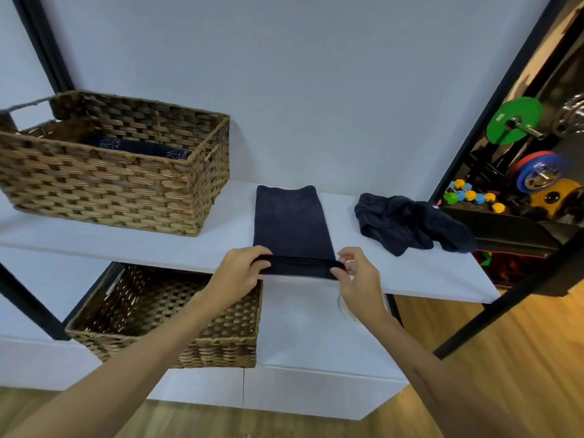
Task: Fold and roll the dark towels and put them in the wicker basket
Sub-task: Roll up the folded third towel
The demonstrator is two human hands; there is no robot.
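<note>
- Folded towel (290, 222) flat on shelf (426, 273), just right of wicker basket (120, 172); long axis runs straight away from near edge, so roll goes fwd toward wall.
- Left hand (243, 270) & right hand (354, 273) each pinching an end of near rolled edge, fingers curled on it.
- Crumpled towel (410, 222) farther right of basket, not yet folded.
- White wall close behind; gym weights (513, 121) far right.

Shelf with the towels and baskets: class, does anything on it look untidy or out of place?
Yes. One dark towel lies crumpled near the right end of the white shelf, unlike the folded towel that both hands are starting to roll at its near edge. Nothing looks spilled or damaged.
</note>
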